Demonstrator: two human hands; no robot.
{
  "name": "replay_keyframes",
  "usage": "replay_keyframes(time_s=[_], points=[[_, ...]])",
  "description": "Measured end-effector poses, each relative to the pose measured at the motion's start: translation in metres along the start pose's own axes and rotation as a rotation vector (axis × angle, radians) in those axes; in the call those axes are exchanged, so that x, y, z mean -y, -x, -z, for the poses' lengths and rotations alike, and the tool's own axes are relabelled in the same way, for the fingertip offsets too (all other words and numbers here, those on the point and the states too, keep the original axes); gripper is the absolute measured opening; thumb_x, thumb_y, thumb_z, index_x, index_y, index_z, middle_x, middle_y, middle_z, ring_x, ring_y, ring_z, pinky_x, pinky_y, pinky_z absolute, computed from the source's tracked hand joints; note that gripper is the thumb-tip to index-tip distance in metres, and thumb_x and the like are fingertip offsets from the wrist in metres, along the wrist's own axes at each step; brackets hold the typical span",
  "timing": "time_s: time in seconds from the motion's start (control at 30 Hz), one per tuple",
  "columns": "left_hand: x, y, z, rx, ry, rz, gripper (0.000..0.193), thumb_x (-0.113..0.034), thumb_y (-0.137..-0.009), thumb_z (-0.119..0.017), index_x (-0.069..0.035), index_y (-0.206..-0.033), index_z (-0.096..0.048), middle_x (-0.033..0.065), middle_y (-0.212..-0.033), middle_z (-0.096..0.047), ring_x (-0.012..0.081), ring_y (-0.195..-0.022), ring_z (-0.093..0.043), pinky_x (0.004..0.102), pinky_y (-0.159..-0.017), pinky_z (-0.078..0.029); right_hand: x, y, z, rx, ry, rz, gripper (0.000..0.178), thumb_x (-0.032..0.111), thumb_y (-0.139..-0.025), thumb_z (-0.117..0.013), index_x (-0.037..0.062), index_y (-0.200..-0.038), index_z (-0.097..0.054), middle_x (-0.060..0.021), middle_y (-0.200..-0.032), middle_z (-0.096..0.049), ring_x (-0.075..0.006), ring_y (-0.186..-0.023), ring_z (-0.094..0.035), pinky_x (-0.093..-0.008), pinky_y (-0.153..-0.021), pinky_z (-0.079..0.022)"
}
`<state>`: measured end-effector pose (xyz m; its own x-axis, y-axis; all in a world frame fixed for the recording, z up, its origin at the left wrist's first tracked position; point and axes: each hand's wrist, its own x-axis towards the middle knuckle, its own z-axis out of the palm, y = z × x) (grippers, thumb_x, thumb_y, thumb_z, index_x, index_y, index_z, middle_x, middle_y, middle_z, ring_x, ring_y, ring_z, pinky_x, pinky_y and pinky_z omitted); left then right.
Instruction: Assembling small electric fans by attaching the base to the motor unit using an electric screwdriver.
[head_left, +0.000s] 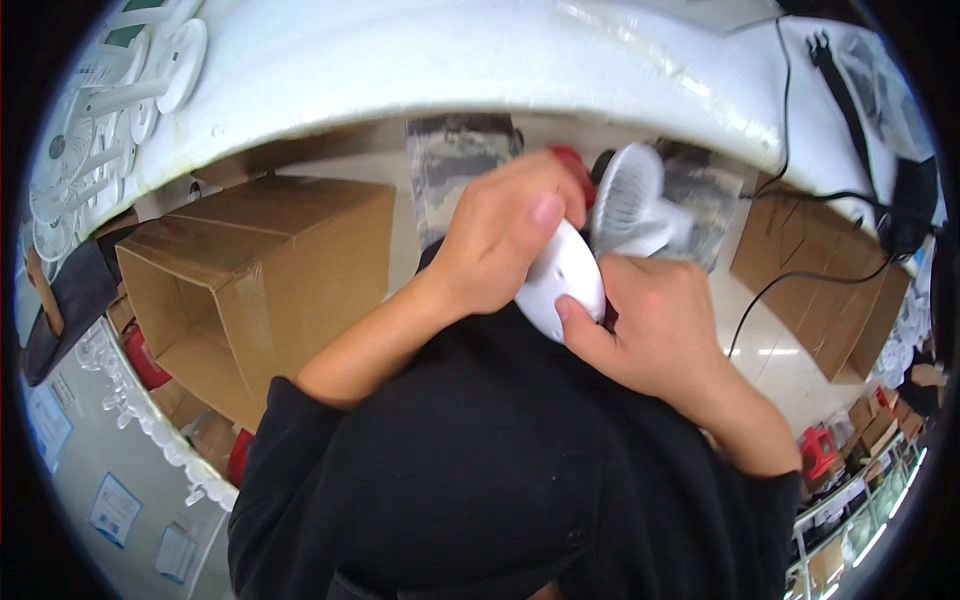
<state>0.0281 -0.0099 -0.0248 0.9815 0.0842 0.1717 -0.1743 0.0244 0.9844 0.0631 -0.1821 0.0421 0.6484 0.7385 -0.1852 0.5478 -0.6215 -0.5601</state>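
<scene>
Seated over a white fan [628, 200] beside the white tabletop [430, 60], a person in a black top [450, 480] grips its oval base [562, 285] — left hand [500, 240] closed around the upper end, right hand [655, 320] clasping the lower right side. White fans [182, 66] crowd the tabletop's left — cardboard boxes [340, 235] flank the person.

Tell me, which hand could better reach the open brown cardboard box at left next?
Probably the left hand: it is nearer that open brown cardboard box, while the right hand is farther across. Both hands appear occupied with the white rounded plastic piece, so the left would need freeing first.
</scene>
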Motion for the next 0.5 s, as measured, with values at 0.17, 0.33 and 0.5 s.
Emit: replay_keyframes(time_s=[0.17, 0.33, 0.5], points=[[-0.006, 0.004, 0.026, 0.226, -0.129, 0.207, 0.016, -0.020, -0.089, -0.055, -0.005, -0.088, -0.061, 0.0053, -0.079, -0.062, 0.0208, -0.063, -0.051, 0.0296, -0.062, -0.042, -0.006, -0.009, 0.003, 0.087, -0.291, -0.023, 0.033, 0.033, -0.082, -0.063, 0.0048, -0.066, -0.058, -0.0096, -0.056, -0.058, -0.0300, -0.046, -0.053, -0.0354, -0.048, -0.042], [-0.044, -0.025, 0.090, 0.474, -0.179, 0.209, 0.019, -0.024, -0.085, -0.062, -0.005, -0.084, -0.063, 0.0056, -0.077, -0.064, 0.0187, -0.064, -0.054, 0.0277, -0.063, -0.044, -0.003, -0.027, 0.029, 0.132, -0.728, 0.097, 0.027, 0.023, -0.087, -0.065, 0.0046, -0.068, -0.060, -0.0044, -0.055, -0.053, -0.0210, -0.048, -0.044, -0.0286, -0.050, -0.037], [-0.105, -0.037, 0.138, 0.719, -0.102, 0.111, 0.030, -0.029, -0.080, -0.073, -0.001, -0.085, -0.065, 0.0077, -0.079, -0.066, 0.0206, -0.063, -0.057, 0.0269, -0.063, -0.047, -0.032, -0.029, 0.049, -0.003, -0.644, -0.090, 0.022, 0.019, -0.087, -0.064, 0.0015, -0.074, -0.063, -0.0043, -0.058, -0.054, -0.0159, -0.051, -0.041, -0.0263, -0.051, -0.037]])
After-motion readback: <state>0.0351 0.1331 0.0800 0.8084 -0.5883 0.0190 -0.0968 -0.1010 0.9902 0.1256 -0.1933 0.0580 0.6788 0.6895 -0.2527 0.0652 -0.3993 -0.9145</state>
